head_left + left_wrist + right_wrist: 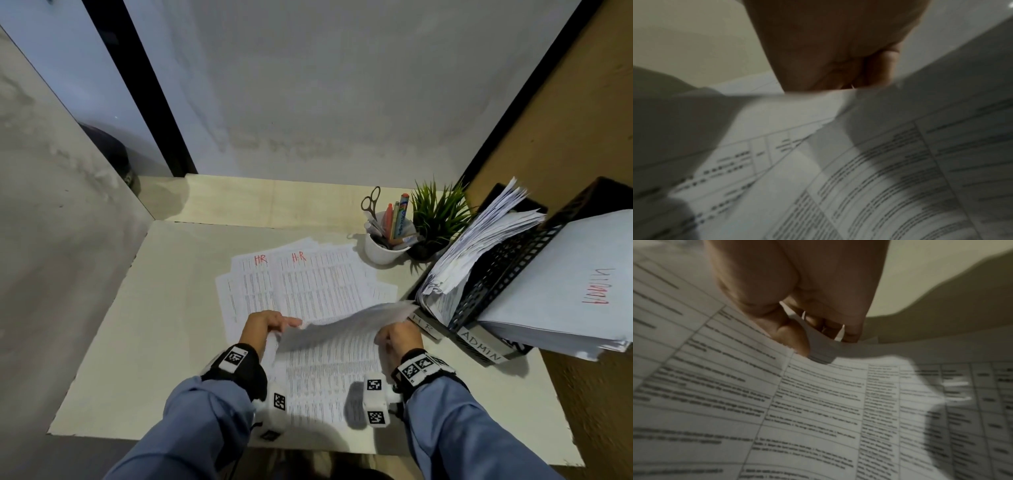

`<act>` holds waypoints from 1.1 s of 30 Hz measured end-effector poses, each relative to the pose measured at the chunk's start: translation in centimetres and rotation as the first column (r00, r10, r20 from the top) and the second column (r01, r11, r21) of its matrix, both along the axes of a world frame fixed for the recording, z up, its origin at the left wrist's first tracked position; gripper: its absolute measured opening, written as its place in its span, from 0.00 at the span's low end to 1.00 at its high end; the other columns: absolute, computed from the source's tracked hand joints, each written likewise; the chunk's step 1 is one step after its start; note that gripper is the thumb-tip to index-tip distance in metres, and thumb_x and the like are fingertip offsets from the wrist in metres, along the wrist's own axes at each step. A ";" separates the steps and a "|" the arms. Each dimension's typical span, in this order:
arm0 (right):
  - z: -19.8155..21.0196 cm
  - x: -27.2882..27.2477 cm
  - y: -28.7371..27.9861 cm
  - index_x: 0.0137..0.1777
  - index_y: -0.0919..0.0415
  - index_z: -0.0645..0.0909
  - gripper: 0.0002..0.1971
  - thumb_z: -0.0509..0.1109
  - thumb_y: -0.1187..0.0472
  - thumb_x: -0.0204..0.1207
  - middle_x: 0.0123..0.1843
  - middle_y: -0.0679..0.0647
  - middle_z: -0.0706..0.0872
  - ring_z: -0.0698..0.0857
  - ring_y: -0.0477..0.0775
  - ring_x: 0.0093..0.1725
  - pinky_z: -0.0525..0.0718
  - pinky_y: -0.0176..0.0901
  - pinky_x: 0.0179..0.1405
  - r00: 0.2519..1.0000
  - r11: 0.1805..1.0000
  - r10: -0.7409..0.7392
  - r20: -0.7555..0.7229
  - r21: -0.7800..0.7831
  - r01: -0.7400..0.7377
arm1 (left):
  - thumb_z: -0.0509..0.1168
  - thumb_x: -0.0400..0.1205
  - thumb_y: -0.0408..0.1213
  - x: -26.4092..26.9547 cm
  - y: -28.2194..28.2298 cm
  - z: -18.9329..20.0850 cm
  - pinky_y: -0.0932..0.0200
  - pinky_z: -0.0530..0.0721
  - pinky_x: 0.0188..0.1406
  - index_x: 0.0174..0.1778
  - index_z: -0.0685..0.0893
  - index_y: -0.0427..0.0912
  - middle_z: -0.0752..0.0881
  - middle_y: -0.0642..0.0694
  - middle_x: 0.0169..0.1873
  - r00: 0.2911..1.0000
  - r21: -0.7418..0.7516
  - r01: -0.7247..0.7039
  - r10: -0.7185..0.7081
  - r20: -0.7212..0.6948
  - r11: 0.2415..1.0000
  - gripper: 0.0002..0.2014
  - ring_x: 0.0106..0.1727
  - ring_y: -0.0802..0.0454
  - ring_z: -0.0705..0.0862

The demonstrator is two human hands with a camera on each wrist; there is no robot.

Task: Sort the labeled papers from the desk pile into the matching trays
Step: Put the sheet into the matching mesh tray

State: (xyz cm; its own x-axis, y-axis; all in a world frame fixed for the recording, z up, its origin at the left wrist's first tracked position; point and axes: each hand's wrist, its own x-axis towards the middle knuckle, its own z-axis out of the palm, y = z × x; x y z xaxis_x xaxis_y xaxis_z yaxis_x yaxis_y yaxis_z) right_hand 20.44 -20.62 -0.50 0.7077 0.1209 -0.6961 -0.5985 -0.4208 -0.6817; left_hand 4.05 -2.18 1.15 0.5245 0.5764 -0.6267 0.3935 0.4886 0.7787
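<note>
Near the front edge of the table [113,359], the right hand [399,337] pinches a thin bundle of printed sheets [342,329], thumb and fingers [795,340] curled round its edge, lifting it off the desk pile [301,284], whose top pages read "HR" in red. The left hand [265,325] lies with fingers stretched flat on the pile. To the right stand black trays [493,274], labeled HR and ADMIN, both holding papers.

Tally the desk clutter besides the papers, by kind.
Black mesh paper trays: 2, labelled HR and ADMIN
White pen cup: 1
Grey-handled scissors: 1
Green potted plant: 1
Total: 5
</note>
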 end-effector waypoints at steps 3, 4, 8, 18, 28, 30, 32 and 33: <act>-0.9 -0.1 -0.3 0.32 0.69 0.77 0.08 0.65 0.81 0.57 0.32 0.59 0.79 0.78 0.58 0.38 0.77 0.46 0.37 0.998 0.999 -0.026 -0.049 -0.046 0.024 | 0.57 0.79 0.31 0.8 0.7 -1.6 0.57 0.72 0.37 0.24 0.74 0.44 0.81 0.44 0.31 0.982 0.079 -0.122 0.132 -0.135 0.989 0.16 0.37 0.44 0.76; -1.3 0.0 -0.3 0.35 0.70 0.79 0.09 0.65 0.80 0.57 0.35 0.60 0.81 0.80 0.59 0.41 0.80 0.48 0.41 0.997 0.997 -0.037 -0.071 -0.063 0.032 | 0.57 0.81 0.34 1.1 1.0 -1.7 0.59 0.70 0.33 0.25 0.72 0.45 0.78 0.45 0.30 0.974 0.135 -0.088 0.114 -0.197 0.987 0.16 0.37 0.45 0.74; -2.7 0.5 -0.3 0.52 0.77 0.81 0.18 0.66 0.77 0.60 0.47 0.65 0.87 0.86 0.63 0.51 0.83 0.49 0.48 0.994 0.993 -0.037 -0.104 -0.119 0.024 | 0.60 0.80 0.33 2.5 1.2 -2.1 0.59 0.63 0.26 0.23 0.66 0.42 0.68 0.46 0.22 0.939 0.184 -0.071 0.128 -0.319 0.980 0.18 0.23 0.49 0.67; -1.8 0.4 -0.6 0.44 0.73 0.81 0.10 0.66 0.78 0.61 0.40 0.62 0.84 0.82 0.60 0.45 0.79 0.49 0.45 0.996 0.992 0.006 -0.091 -0.128 -0.017 | 0.75 0.72 0.36 2.7 0.5 -1.6 0.57 0.78 0.42 0.37 0.77 0.45 0.80 0.47 0.35 0.933 0.499 0.220 -0.031 -0.358 0.838 0.11 0.38 0.47 0.79; -1.2 -0.4 -0.4 0.35 0.69 0.78 0.05 0.66 0.77 0.61 0.36 0.60 0.81 0.79 0.59 0.41 0.75 0.47 0.40 0.994 0.996 -0.031 -0.104 -0.083 0.023 | 0.62 0.77 0.19 0.2 -0.2 -1.9 0.80 0.80 0.42 0.34 0.90 0.47 0.87 0.50 0.55 1.000 0.530 -0.005 0.013 -0.012 0.848 0.19 0.55 0.54 0.84; -1.3 -0.2 -0.4 0.35 0.69 0.79 0.07 0.66 0.77 0.58 0.31 0.58 0.78 0.76 0.57 0.37 0.72 0.45 0.35 0.992 0.997 -0.067 -0.105 -0.045 0.062 | 0.61 0.76 0.19 -0.1 -0.2 -2.1 0.73 0.83 0.49 0.31 0.90 0.50 0.90 0.49 0.52 0.998 0.447 -0.065 0.055 0.035 0.892 0.21 0.57 0.52 0.86; -1.5 0.0 -0.4 0.32 0.68 0.79 0.07 0.67 0.78 0.56 0.29 0.57 0.78 0.76 0.57 0.36 0.72 0.46 0.34 0.991 0.995 -0.101 -0.091 -0.032 0.099 | 0.62 0.75 0.20 -0.3 0.0 -1.8 0.58 0.84 0.58 0.31 0.90 0.50 0.92 0.50 0.44 0.996 0.407 -0.084 0.077 0.034 0.910 0.20 0.54 0.51 0.88; -1.8 0.3 -0.4 0.31 0.67 0.79 0.07 0.67 0.78 0.55 0.29 0.58 0.79 0.77 0.58 0.36 0.74 0.47 0.36 0.991 0.994 -0.107 -0.086 -0.025 0.105 | 0.62 0.75 0.20 -0.4 0.2 -1.6 0.54 0.83 0.59 0.30 0.89 0.47 0.92 0.49 0.42 0.996 0.392 -0.090 0.080 0.042 0.916 0.19 0.52 0.50 0.88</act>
State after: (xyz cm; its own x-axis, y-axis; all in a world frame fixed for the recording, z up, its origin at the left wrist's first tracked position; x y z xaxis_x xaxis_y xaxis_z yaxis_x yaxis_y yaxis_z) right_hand 20.74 -21.00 -2.28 0.6526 0.0331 -0.7570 -0.6971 -0.3651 -0.6170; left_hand 3.70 -2.00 -0.42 0.4752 0.8166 -0.3277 0.3422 0.1716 0.9238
